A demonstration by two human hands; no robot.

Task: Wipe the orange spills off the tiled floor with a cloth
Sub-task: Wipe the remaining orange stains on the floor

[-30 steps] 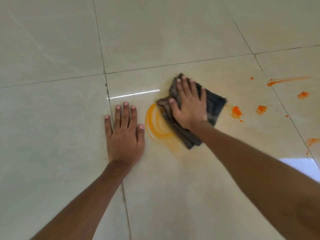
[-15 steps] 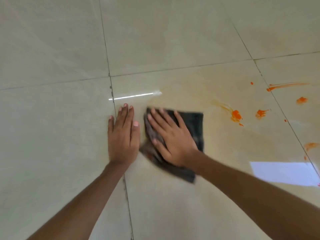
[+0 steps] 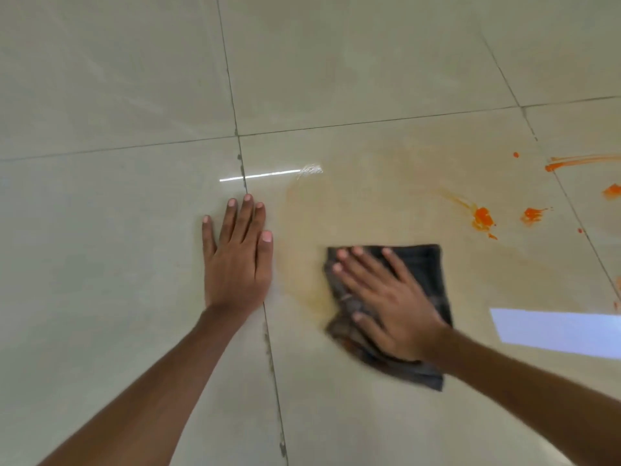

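Note:
My right hand [image 3: 386, 297] lies flat with spread fingers on a folded dark grey cloth [image 3: 426, 274], pressing it to the beige tiled floor [image 3: 336, 79]. My left hand [image 3: 237, 253] rests flat on the floor to the left of it, across a grout line, fingers straight. A pale orange smear [image 3: 312, 230] covers the tile between the two hands. Bright orange blobs [image 3: 484, 218] sit to the upper right of the cloth, with a long orange streak [image 3: 578, 162] and more spots [image 3: 611, 190] farther right.
Dark grout lines [image 3: 274, 364] cross the glossy floor. A bright window reflection [image 3: 557, 331] lies at the right, beside my right forearm. A thin light glint [image 3: 262, 175] sits above my left hand.
My right hand slid the cloth from beside my left hand to the right and nearer me. The orange ring seen earlier is now a faint smear. My left hand stayed planted.

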